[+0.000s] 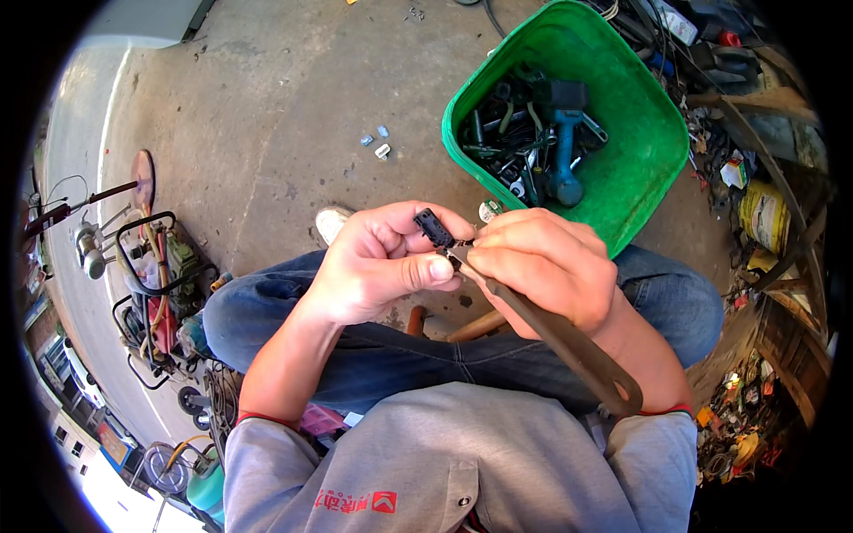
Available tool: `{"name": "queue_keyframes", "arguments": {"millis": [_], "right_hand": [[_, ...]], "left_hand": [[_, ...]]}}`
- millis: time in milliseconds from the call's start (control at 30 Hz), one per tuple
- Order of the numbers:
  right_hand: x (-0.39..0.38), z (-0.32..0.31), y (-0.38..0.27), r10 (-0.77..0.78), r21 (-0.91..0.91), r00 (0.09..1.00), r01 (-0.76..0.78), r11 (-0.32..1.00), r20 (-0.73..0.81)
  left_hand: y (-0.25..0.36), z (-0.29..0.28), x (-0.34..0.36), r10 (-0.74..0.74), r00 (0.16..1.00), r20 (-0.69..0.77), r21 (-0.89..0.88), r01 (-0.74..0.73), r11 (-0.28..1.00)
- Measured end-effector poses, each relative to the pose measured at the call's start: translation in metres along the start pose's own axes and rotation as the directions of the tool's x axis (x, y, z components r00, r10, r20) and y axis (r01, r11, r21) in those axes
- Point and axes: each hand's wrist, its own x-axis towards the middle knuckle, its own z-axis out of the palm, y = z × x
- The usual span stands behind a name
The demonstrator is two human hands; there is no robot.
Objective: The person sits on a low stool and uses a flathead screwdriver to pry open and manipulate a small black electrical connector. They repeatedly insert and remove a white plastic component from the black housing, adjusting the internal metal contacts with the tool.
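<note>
A single head-worn fisheye camera is looking steeply down from close above the lap, taking in both hands (462, 262), the knees, the floor (267, 107) and a green tub (640, 169) ahead.

Bright, even daylight fills the scene, with glare washing out the ground toward seven o'clock. The hands cast soft shadows on the jeans (462, 346). Focus is sharp centrally; fisheye bending grows toward the black rim, and three o'clock sits dim.
</note>
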Motion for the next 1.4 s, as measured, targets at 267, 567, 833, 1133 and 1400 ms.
{"name": "queue_keyframes", "arguments": {"millis": [267,567,833,1133,1400], "right_hand": [[0.011,-0.013,-0.008,0.199,0.213,0.98,-0.189,0.959,-0.028],[0.011,-0.013,0.014,0.464,0.478,0.873,-0.475,0.739,0.151],[0.027,0.016,0.007,0.376,0.228,0.915,-0.401,0.888,0.147],[0.029,0.012,-0.002,0.764,0.586,0.644,-0.602,0.542,-0.045],[-0.013,0.077,0.002,0.921,0.617,0.346,-0.769,0.168,0.18]], "left_hand": [[0.01,0.007,-0.004,0.17,0.985,-0.032,0.209,-0.16,0.965],[0.003,0.006,-0.005,0.198,0.98,-0.01,0.305,-0.185,0.934],[-0.001,0.004,-0.006,0.146,0.986,-0.085,0.491,-0.086,0.867],[0.0,-0.004,-0.01,0.176,0.984,-0.037,0.321,-0.155,0.934],[0.009,-0.029,-0.062,0.169,0.946,-0.278,0.226,-0.107,0.968]]}}
